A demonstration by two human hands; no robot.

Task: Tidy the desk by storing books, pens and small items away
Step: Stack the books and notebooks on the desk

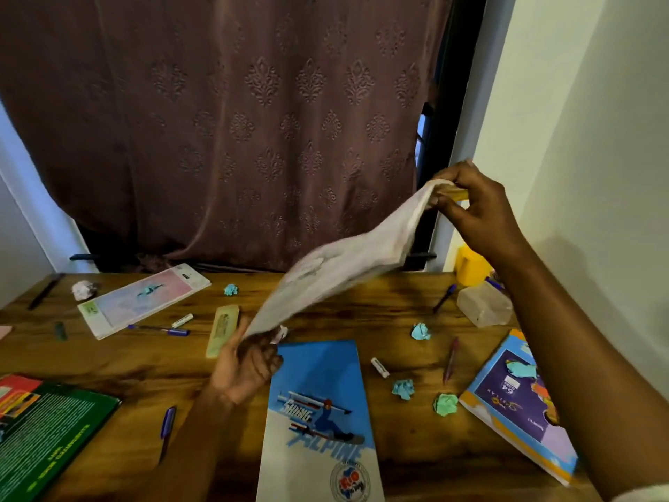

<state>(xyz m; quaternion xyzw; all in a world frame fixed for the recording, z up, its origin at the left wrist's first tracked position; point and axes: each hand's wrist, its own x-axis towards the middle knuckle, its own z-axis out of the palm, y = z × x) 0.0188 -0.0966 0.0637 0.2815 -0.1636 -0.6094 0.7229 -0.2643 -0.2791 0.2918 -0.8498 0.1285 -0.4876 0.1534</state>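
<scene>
My right hand [474,208] pinching one end of a thin whitish cloth [336,269] at centre right, my left hand [246,364] gripping its lower end mid-frame, cloth stretching above the wooden desk [325,313], blue skiing-cover book [318,411] lying lower centre.

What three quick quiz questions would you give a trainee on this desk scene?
1. True or false: both hands grip the white cloth above the desk.
2. Which hand is higher? A: left hand. B: right hand.
3. Fill in: the cup at the desk's far right corner is ____.

Key: 1 true; 2 B; 3 yellow.
</scene>
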